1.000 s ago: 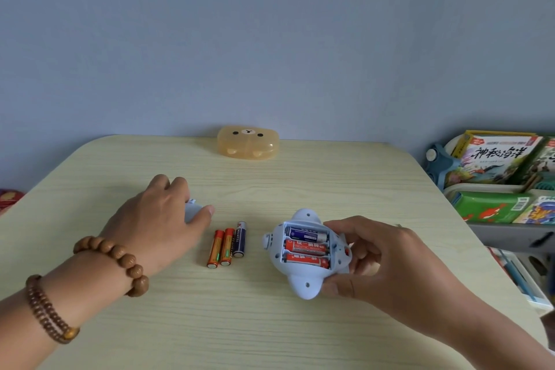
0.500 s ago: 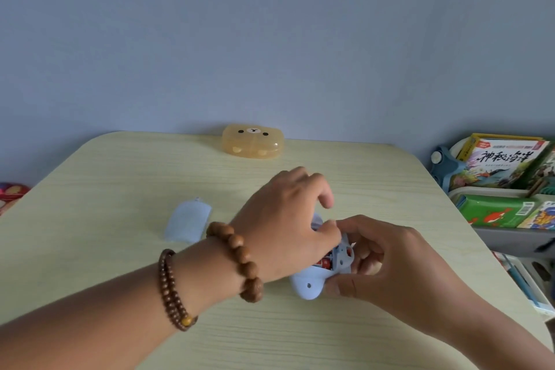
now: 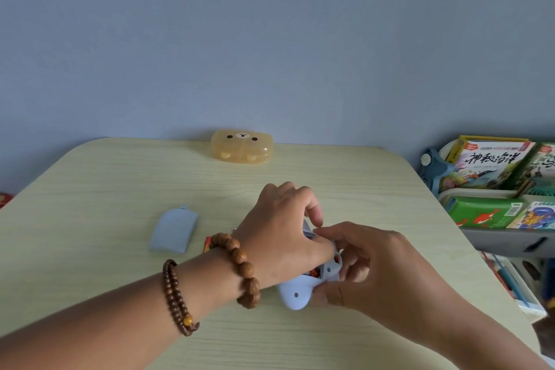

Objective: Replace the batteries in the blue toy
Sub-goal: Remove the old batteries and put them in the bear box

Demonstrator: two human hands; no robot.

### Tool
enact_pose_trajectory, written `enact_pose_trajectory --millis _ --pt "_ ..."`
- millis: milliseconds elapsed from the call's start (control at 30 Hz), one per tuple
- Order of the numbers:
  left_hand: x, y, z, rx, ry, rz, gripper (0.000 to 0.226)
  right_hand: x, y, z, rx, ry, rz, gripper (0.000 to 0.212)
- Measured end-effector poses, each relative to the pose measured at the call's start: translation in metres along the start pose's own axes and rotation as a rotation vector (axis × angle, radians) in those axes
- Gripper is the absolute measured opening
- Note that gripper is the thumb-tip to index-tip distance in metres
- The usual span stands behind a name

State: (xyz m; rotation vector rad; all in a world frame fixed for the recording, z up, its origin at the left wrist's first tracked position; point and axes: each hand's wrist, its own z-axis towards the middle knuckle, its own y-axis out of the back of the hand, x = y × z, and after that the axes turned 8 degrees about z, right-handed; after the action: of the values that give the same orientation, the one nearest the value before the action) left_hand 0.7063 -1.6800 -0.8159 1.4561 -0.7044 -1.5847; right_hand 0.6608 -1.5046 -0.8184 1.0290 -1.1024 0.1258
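The blue toy (image 3: 295, 294) lies belly-up on the table, gripped from the right by my right hand (image 3: 372, 267). My left hand (image 3: 282, 234) covers its open battery compartment, fingers curled down into it; what the fingertips touch is hidden. A sliver of the red batteries (image 3: 313, 273) inside shows under my palm. The toy's blue battery cover (image 3: 174, 230) rests on the table to the left. My left wrist hides the loose batteries (image 3: 207, 245) except for an orange end.
An amber bear-faced box (image 3: 242, 149) sits at the table's (image 3: 90, 279) far edge by the wall. A shelf with picture books (image 3: 492, 165) stands beyond the table's right edge. Something red (image 3: 4, 198) peeks in at far left.
My left hand let go of the battery cover on the left, crossed to the toy and now sits a little deeper over the compartment. My right hand kept its hold.
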Motion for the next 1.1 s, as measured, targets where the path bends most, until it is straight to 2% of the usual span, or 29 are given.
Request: enact_pose_trajectory --millis 267,400,467,533,633,733,1000,1100 --pt "0.004 0.002 -0.006 -0.03 -0.061 0.015 0.019 -0.001 0.001 0.0 0.02 0.032 -0.019 0.054" --pt "0.021 0.032 0.019 -0.068 -0.077 -0.015 0.021 -0.001 0.003 0.001 0.055 0.027 -0.029 0.053" --pt "0.047 0.055 0.051 -0.164 -0.032 0.087 0.031 -0.001 0.003 0.002 0.071 0.014 -0.043 0.054" --pt "0.078 0.077 0.082 -0.193 0.067 0.28 0.042 0.0 0.003 0.004 0.081 0.011 -0.049 0.056" --pt "0.119 0.087 0.105 -0.081 0.19 0.406 0.059 0.001 0.003 0.007 0.092 0.034 -0.051 0.056" --pt "0.143 0.078 0.109 0.028 0.201 0.425 0.075 -0.001 0.005 0.01 0.098 0.069 -0.06 0.055" --pt "0.151 0.065 0.102 0.032 0.217 0.343 0.093 0.002 0.007 0.014 0.123 0.097 -0.054 0.054" --pt "0.146 0.06 0.091 0.069 0.21 0.304 0.089 0.003 0.006 0.011 0.112 0.12 -0.104 0.055"
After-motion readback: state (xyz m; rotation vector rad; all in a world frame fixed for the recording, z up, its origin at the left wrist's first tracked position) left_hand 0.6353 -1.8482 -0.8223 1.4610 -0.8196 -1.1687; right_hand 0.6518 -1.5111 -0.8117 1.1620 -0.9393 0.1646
